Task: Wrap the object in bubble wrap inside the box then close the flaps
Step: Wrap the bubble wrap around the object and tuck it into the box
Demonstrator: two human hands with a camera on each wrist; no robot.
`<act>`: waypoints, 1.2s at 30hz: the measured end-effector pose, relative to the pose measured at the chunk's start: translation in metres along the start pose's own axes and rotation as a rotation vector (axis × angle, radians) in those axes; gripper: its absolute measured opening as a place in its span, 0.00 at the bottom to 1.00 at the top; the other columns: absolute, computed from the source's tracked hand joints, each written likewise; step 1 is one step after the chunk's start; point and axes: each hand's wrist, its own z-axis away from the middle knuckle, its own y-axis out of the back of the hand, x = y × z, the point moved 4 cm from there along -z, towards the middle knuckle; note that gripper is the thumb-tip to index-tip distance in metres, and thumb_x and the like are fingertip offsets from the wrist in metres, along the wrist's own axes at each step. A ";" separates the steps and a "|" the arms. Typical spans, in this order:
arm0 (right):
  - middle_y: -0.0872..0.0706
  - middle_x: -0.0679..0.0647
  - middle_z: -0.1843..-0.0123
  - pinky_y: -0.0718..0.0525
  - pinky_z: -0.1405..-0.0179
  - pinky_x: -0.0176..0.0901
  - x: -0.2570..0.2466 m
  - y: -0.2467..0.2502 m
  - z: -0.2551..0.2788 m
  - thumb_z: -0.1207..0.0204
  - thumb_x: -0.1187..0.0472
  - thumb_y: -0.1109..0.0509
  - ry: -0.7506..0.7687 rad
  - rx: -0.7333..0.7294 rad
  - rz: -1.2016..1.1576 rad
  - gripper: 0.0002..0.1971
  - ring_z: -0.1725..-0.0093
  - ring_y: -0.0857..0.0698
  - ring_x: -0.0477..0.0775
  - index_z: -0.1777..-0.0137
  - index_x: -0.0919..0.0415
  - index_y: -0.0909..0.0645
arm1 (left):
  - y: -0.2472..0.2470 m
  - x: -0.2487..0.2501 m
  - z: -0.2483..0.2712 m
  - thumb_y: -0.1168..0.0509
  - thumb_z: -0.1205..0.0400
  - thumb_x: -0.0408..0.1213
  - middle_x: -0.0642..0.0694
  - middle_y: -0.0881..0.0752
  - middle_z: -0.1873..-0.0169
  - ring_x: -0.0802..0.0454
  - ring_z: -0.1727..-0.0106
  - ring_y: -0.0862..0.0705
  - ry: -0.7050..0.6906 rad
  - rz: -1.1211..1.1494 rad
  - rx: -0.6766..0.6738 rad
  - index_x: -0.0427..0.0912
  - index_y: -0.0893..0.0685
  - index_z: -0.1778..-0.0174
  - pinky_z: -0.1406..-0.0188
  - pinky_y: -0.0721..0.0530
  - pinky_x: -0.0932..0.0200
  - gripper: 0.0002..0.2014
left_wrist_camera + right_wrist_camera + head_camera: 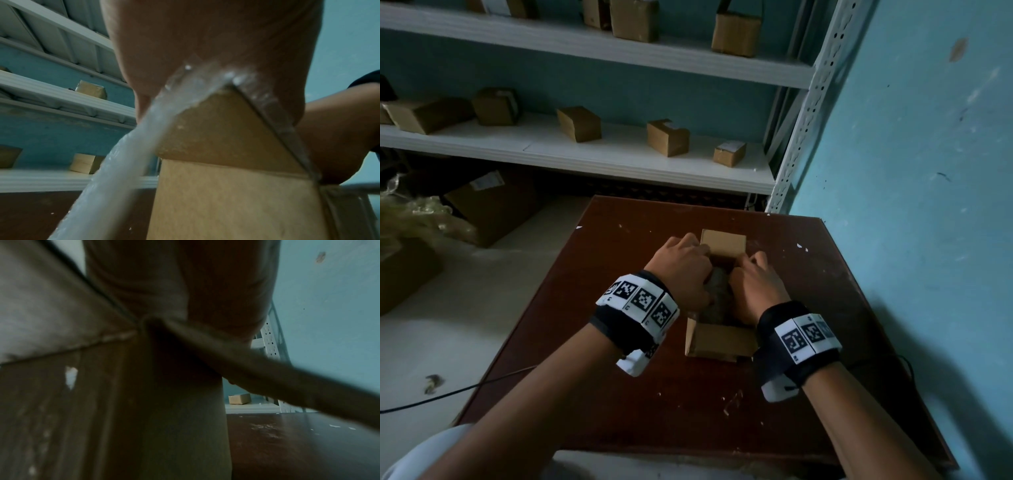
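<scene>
With both the left hand [681,270] and right hand [756,284] curled down into the open cardboard box [722,337] on the bubble-wrapped object [717,296], the fingers' exact hold hidden, loose bubble wrap [115,162] trailing outside could jam the flaps [723,244].

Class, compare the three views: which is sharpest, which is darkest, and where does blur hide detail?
Head view: sharpest, though dim, with straight shelf lines bowed by the wide lens. Left wrist view: brighter, but the box and bubble wrap are soft from closeness. Right wrist view: darkest, murky and smeared; the right hand is shadow.
</scene>
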 end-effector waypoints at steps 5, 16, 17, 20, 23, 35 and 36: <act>0.32 0.56 0.28 0.30 0.31 0.54 0.001 -0.004 -0.001 0.21 0.50 0.35 0.002 0.041 0.052 0.15 0.31 0.36 0.66 0.40 0.57 0.19 | 0.007 -0.002 0.002 0.38 0.24 0.56 0.51 0.23 0.35 0.48 0.29 0.32 -0.006 0.026 0.023 0.51 0.14 0.42 0.33 0.31 0.49 0.20; 0.27 0.52 0.28 0.33 0.25 0.53 -0.003 0.015 0.014 0.21 0.53 0.35 0.159 0.098 -0.089 0.15 0.23 0.38 0.59 0.39 0.56 0.17 | 0.003 -0.006 0.007 0.36 0.23 0.53 0.51 0.24 0.37 0.49 0.34 0.31 0.018 0.087 -0.035 0.50 0.16 0.43 0.36 0.29 0.51 0.16; 0.25 0.50 0.30 0.30 0.28 0.51 -0.009 0.019 0.015 0.21 0.53 0.34 0.201 0.126 -0.107 0.14 0.25 0.35 0.56 0.39 0.56 0.16 | 0.001 -0.007 0.007 0.36 0.22 0.52 0.51 0.24 0.38 0.49 0.35 0.31 0.023 0.097 -0.037 0.49 0.17 0.42 0.37 0.29 0.52 0.16; 0.20 0.48 0.37 0.22 0.40 0.46 -0.021 0.019 0.015 0.21 0.55 0.33 0.235 0.065 -0.206 0.13 0.37 0.22 0.53 0.38 0.53 0.18 | -0.001 -0.008 0.008 0.36 0.22 0.51 0.51 0.24 0.37 0.49 0.35 0.31 0.030 0.098 -0.033 0.48 0.20 0.38 0.37 0.29 0.53 0.18; 0.17 0.51 0.37 0.18 0.40 0.49 -0.023 0.011 0.012 0.22 0.57 0.31 0.187 -0.030 -0.224 0.16 0.40 0.17 0.55 0.35 0.52 0.19 | -0.002 -0.011 0.007 0.34 0.23 0.50 0.50 0.23 0.36 0.49 0.33 0.30 0.034 0.124 -0.024 0.47 0.26 0.34 0.36 0.29 0.53 0.23; 0.15 0.53 0.42 0.19 0.48 0.42 -0.035 0.007 0.003 0.24 0.59 0.29 0.201 -0.051 -0.194 0.09 0.44 0.16 0.54 0.45 0.58 0.16 | 0.004 -0.014 0.001 0.34 0.25 0.53 0.49 0.22 0.39 0.49 0.36 0.26 0.018 0.209 -0.039 0.46 0.25 0.36 0.38 0.28 0.52 0.24; 0.15 0.54 0.41 0.19 0.48 0.42 -0.037 0.007 0.002 0.24 0.59 0.29 0.204 -0.049 -0.175 0.09 0.44 0.16 0.54 0.45 0.58 0.16 | 0.003 -0.016 0.001 0.34 0.25 0.53 0.49 0.22 0.39 0.49 0.36 0.27 0.021 0.206 -0.043 0.46 0.25 0.36 0.38 0.28 0.52 0.24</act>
